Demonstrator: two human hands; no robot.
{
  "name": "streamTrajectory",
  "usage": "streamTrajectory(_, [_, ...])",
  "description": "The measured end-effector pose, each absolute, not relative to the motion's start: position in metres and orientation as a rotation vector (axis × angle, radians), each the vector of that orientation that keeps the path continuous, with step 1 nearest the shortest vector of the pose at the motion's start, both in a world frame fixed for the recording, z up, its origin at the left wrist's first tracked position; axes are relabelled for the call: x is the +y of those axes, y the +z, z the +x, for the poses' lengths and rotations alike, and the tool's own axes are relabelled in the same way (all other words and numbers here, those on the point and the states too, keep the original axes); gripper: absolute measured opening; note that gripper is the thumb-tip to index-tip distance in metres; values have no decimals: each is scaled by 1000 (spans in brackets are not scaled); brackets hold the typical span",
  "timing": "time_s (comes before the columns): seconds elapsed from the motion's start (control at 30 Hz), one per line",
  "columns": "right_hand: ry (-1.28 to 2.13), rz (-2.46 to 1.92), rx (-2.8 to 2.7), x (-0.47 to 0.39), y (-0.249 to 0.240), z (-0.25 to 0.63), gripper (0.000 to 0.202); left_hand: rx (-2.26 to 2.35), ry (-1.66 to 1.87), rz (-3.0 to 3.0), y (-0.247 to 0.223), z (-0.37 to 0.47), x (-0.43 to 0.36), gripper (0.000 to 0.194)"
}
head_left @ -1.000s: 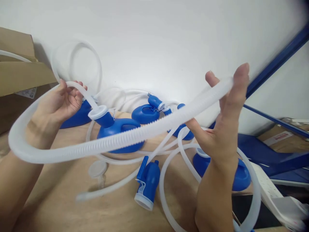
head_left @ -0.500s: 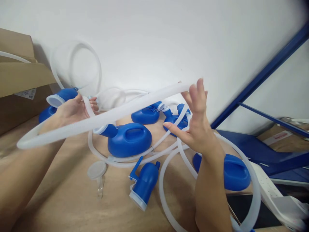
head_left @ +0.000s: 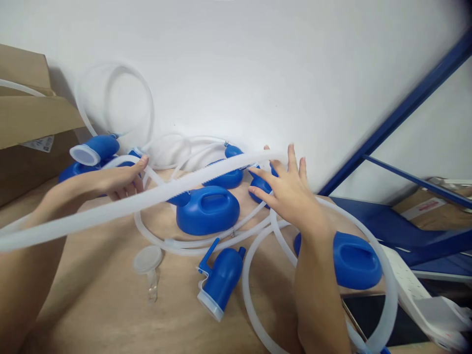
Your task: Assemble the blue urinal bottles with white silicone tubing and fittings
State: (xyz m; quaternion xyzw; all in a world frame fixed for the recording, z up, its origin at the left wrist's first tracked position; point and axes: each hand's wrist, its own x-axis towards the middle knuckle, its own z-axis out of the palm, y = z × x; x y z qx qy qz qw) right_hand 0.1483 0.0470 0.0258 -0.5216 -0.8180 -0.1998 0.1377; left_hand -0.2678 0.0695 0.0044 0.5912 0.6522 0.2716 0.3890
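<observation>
My left hand (head_left: pixel 123 181) is bent beside a white hose, its fingers curled down and its thumb along the hose near a blue bottle's neck. A long stretch of the white hose (head_left: pixel 158 192) crosses in front of my left forearm and rises to my right hand. There my right hand (head_left: pixel 291 189) has its fingers spread, with the hose's far end passing behind them. Below the hose stands a blue urinal bottle (head_left: pixel 208 210) with a moulded handle. A loose blue spout piece (head_left: pixel 223 278) with a white rim lies in front, beside a clear round cap (head_left: pixel 148 259).
More blue bottles stand at the back and at the right (head_left: pixel 357 260), among coiled hoses (head_left: pixel 254 300). A cardboard box (head_left: pixel 33 118) is at the left. A dark phone or tablet (head_left: pixel 383 319) lies at the lower right, near a blue metal frame (head_left: pixel 398 118).
My left hand has turned over from palm up, its fingers now curled. My right hand has come down slightly with fingers spread wider. The hose has lowered, and the bottle beneath it shifted right.
</observation>
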Motion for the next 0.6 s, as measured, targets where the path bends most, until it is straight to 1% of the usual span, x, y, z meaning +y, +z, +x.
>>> streamTrajectory(0.1, [-352, -1805, -2364, 51, 20, 155, 59, 1692, 377, 1571, 19, -265, 50, 85])
streamTrajectory(0.23, [-151, -1935, -2329, 50, 13, 163, 65, 1523, 85, 1894, 23, -237, 31, 71])
streamTrajectory(0.27, [-136, -1928, -2309, 49, 11, 165, 67, 1493, 30, 1985, 20, -228, 29, 71])
streamTrajectory(0.33, [-137, -1910, -2277, 49, 9, 169, 73, 1458, 5, 2134, 12, -210, 31, 77])
streamTrajectory(0.4, [-145, -1906, -2290, 49, 9, 170, 78, 1460, 65, 2215, 3, -196, 37, 84])
streamTrajectory(0.47, [-80, -1929, -2362, 50, 13, 166, 80, 1515, 109, 2238, -7, -185, 46, 94])
streamTrajectory(0.53, [56, -1956, -2477, 48, 19, 155, 78, 1617, 85, 2236, -17, -178, 54, 106])
streamTrajectory(0.6, [150, -1969, -2576, 45, 24, 141, 72, 1710, 32, 2249, -28, -174, 61, 113])
